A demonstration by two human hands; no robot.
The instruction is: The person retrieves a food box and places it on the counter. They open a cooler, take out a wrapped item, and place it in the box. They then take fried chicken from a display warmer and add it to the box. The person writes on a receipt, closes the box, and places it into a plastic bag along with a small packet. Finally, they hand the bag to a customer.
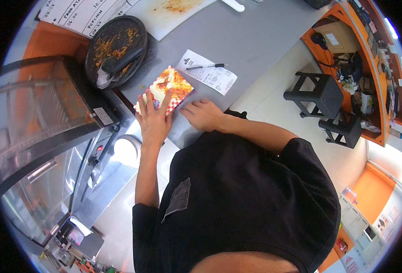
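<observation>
A printed cardboard food box with a picture of food and a red checkered border lies closed on the grey metal counter. My left hand rests flat on its near left part, fingers spread across the lid. Just off the box's near right edge is my right hand, its fingers curled towards the counter; what lies under them is hidden. Beyond the box, a printed paper receipt lies on the counter with a black pen across it.
A dark round pan with orange-brown crumbs holds a black-handled utensil. Behind it lie a stained white cutting board and a white-handled tool. A glass-fronted warmer stands left; black stools stand right.
</observation>
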